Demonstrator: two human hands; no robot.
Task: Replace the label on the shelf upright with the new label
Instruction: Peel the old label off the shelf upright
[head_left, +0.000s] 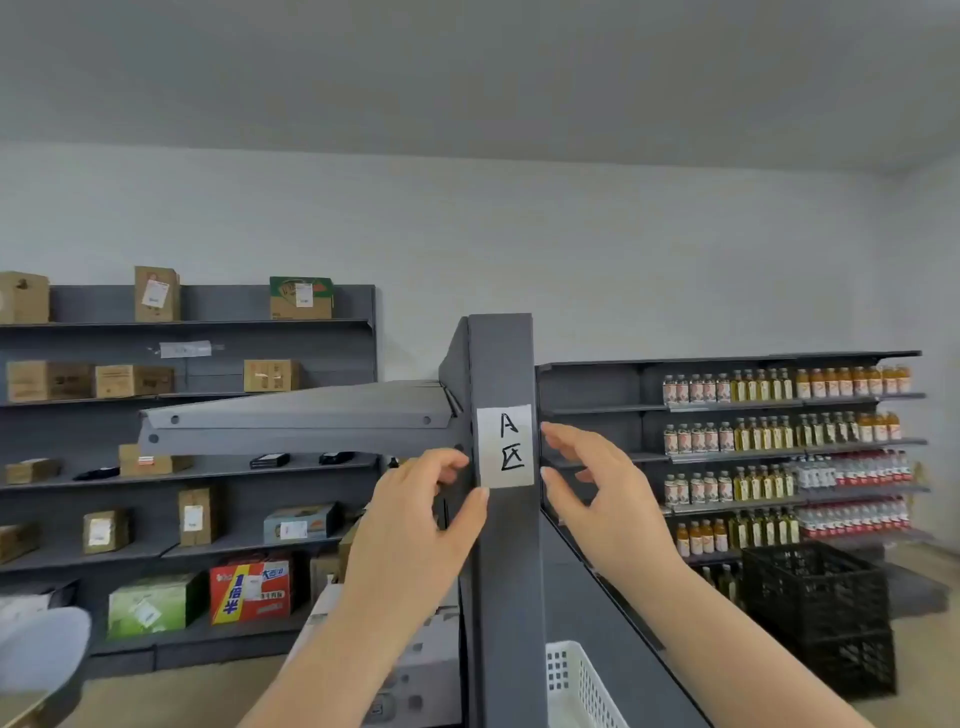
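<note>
Where the aisle ends, I see grey wall shelving (187, 395) on the left carrying cardboard boxes (134, 380), and a second grey rack (597, 384) on the right stocked with rows of bottles (779, 387). A black crate stack (818, 618) stands on the floor before that rack. Dead centre rises the shelf upright (511, 571), a dark grey post seen end-on. A white basket (579, 686) sits low, just right of the post.

Left hand (410, 525): grip loosely spread, thumb tip touching the lower left corner of the label, fingers curled at the post's left edge. Right hand (602, 493): grip spread, fingertips just beside the post's right edge, level with the label; contact I cannot tell.

Label (505, 446): white paper stuck flat on the upright's front face near its top, marked by hand in black (a letter "A" above a character).
</note>
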